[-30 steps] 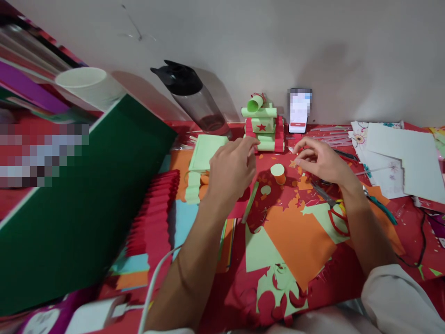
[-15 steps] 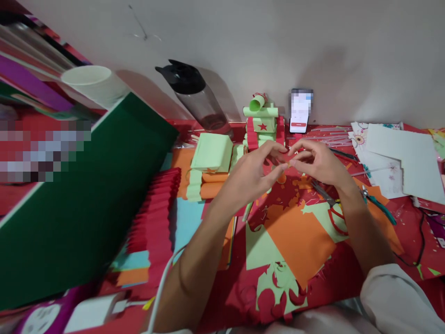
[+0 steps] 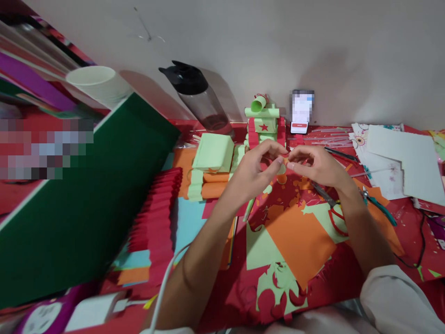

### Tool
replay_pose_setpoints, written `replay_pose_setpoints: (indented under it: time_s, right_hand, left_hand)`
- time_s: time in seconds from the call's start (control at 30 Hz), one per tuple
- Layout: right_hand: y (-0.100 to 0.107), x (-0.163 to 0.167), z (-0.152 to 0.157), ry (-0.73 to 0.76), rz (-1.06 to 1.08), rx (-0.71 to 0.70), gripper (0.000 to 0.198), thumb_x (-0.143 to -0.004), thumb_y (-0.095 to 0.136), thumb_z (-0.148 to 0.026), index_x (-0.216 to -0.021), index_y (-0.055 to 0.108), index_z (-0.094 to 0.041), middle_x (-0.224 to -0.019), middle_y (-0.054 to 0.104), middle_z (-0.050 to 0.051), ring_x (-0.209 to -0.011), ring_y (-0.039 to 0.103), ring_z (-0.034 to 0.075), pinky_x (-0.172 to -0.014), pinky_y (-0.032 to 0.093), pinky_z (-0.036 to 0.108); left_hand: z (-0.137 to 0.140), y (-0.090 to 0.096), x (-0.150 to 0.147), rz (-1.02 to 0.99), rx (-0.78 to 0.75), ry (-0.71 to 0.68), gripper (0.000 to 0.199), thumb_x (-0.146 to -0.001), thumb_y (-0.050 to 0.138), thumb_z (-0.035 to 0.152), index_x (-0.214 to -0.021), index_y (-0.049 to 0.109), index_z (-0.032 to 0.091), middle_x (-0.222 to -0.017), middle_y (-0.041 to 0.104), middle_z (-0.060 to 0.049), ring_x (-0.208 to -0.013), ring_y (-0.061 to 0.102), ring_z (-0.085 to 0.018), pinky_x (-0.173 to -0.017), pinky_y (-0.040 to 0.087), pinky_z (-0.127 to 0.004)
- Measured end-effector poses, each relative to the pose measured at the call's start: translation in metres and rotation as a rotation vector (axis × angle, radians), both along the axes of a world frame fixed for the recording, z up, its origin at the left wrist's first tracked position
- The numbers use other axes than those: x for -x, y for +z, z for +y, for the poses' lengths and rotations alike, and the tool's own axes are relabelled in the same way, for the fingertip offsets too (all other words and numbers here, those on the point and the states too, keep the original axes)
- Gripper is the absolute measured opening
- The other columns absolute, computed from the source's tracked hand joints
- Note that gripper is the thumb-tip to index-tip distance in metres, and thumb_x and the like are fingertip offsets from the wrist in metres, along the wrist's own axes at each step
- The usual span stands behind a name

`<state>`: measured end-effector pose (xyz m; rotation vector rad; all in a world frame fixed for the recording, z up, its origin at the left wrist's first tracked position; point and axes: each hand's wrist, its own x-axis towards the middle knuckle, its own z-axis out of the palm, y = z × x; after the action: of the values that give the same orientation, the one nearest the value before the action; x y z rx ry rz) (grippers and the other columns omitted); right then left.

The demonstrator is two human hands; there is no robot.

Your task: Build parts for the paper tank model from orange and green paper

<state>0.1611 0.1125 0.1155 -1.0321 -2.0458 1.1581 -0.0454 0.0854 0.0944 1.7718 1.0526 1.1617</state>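
My left hand [image 3: 262, 164] and my right hand [image 3: 311, 164] meet above the red tabletop, fingertips nearly touching. Between them they pinch a small orange paper piece [image 3: 286, 161], mostly hidden by the fingers. Just below stands or lies a small round thing with an orange part [image 3: 282, 178]; its kind is unclear. Behind the hands is a green paper model [image 3: 266, 124] with red side bands and a red star. Red-handled scissors [image 3: 336, 218] lie by my right wrist, next to orange paper [image 3: 301, 243] and cut green paper [image 3: 274, 290].
A green board [image 3: 86, 199] leans across the left side, near a water bottle [image 3: 203, 104] and a white cup [image 3: 99, 83]. A phone [image 3: 301, 111] rests against the wall. Teal-handled pliers [image 3: 382, 209] and white card sheets [image 3: 406, 162] lie right. A white cable [image 3: 167, 278] crosses by my left arm.
My fingers have shifted slightly around the small orange piece, with the right hand a little lower. More of the round thing below shows. The view has moved slightly.
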Motion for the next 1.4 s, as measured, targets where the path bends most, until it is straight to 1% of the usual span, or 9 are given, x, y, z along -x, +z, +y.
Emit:
replay_pose_setpoints:
  time_s: [0.1, 0.23, 0.4, 0.6, 0.77, 0.93, 1.07, 1.27, 1.4]
  right_hand:
    - [0.001, 0.002, 0.000, -0.019, -0.012, -0.031, 0.017, -0.091, 0.067, -0.032, -0.086, 0.071, -0.017, -0.085, 0.073, 0.003, -0.078, 0.064, 0.016, -0.073, 0.048, 0.030]
    - [0.002, 0.001, 0.001, -0.055, -0.001, -0.062, 0.017, -0.091, 0.065, -0.033, -0.084, 0.070, -0.018, -0.083, 0.071, 0.002, -0.075, 0.061, 0.016, -0.070, 0.045, 0.029]
    - [0.002, -0.002, 0.001, -0.069, 0.019, -0.060, 0.013, -0.090, 0.064, -0.029, -0.083, 0.066, -0.018, -0.083, 0.070, 0.002, -0.075, 0.059, 0.015, -0.068, 0.043, 0.029]
    - [0.000, -0.002, 0.002, -0.064, 0.016, -0.078, 0.011, -0.089, 0.064, -0.026, -0.082, 0.067, -0.018, -0.081, 0.069, 0.001, -0.074, 0.060, 0.015, -0.069, 0.044, 0.028]
    - [0.003, -0.001, 0.000, -0.045, -0.001, -0.052, 0.011, -0.088, 0.064, -0.026, -0.080, 0.066, -0.019, -0.079, 0.069, 0.001, -0.073, 0.060, 0.015, -0.069, 0.044, 0.029]
    - [0.003, 0.000, -0.001, -0.050, -0.019, -0.040, 0.011, -0.088, 0.064, -0.026, -0.080, 0.066, -0.019, -0.079, 0.070, 0.001, -0.073, 0.060, 0.016, -0.069, 0.044, 0.029]
    - [0.003, 0.000, 0.000, -0.049, -0.017, -0.054, 0.010, -0.087, 0.065, -0.026, -0.080, 0.067, -0.019, -0.079, 0.070, 0.001, -0.074, 0.060, 0.016, -0.070, 0.045, 0.029]
    - [0.002, 0.001, 0.000, -0.047, -0.005, -0.055, 0.010, -0.087, 0.064, -0.024, -0.079, 0.066, -0.019, -0.078, 0.069, 0.001, -0.073, 0.060, 0.015, -0.069, 0.045, 0.029]
    - [0.003, 0.000, 0.000, -0.047, -0.018, -0.052, 0.010, -0.087, 0.064, -0.025, -0.079, 0.065, -0.019, -0.078, 0.069, 0.001, -0.072, 0.059, 0.015, -0.069, 0.045, 0.029]
  left_hand:
    - [0.000, -0.002, -0.002, 0.004, 0.004, -0.014, 0.016, -0.099, 0.060, 0.036, -0.104, 0.063, 0.021, -0.088, 0.066, -0.001, -0.078, 0.063, -0.015, -0.074, 0.051, -0.029]
    - [-0.001, -0.002, -0.004, 0.043, 0.032, -0.011, 0.017, -0.099, 0.060, 0.038, -0.103, 0.063, 0.021, -0.088, 0.067, -0.002, -0.080, 0.063, -0.016, -0.074, 0.049, -0.030]
    - [-0.002, 0.001, -0.001, 0.120, 0.076, 0.025, 0.019, -0.097, 0.060, 0.037, -0.104, 0.063, 0.020, -0.089, 0.070, -0.003, -0.082, 0.066, -0.017, -0.073, 0.048, -0.031]
    - [-0.005, 0.009, 0.002, 0.229, 0.080, 0.084, 0.021, -0.096, 0.053, 0.039, -0.091, 0.063, 0.020, -0.080, 0.069, -0.001, -0.075, 0.062, -0.018, -0.066, 0.042, -0.031]
    - [-0.008, 0.013, -0.002, 0.285, 0.085, 0.077, 0.021, -0.093, 0.052, 0.038, -0.085, 0.059, 0.021, -0.076, 0.067, -0.001, -0.072, 0.061, -0.017, -0.064, 0.041, -0.031]
    - [-0.008, 0.013, -0.002, 0.318, 0.066, 0.096, 0.019, -0.092, 0.053, 0.036, -0.082, 0.058, 0.021, -0.073, 0.066, 0.000, -0.067, 0.058, -0.016, -0.062, 0.041, -0.030]
    - [-0.008, 0.014, -0.001, 0.337, 0.074, 0.105, 0.015, -0.089, 0.053, 0.034, -0.081, 0.057, 0.022, -0.073, 0.065, 0.000, -0.068, 0.058, -0.016, -0.063, 0.041, -0.030]
    - [-0.009, 0.013, -0.001, 0.315, 0.082, 0.089, 0.023, -0.094, 0.052, 0.041, -0.087, 0.059, 0.021, -0.077, 0.066, -0.001, -0.071, 0.060, -0.017, -0.063, 0.041, -0.030]
    - [-0.008, 0.011, -0.001, 0.341, 0.076, 0.089, 0.017, -0.091, 0.054, 0.036, -0.084, 0.058, 0.021, -0.074, 0.065, 0.000, -0.068, 0.057, -0.016, -0.063, 0.041, -0.030]
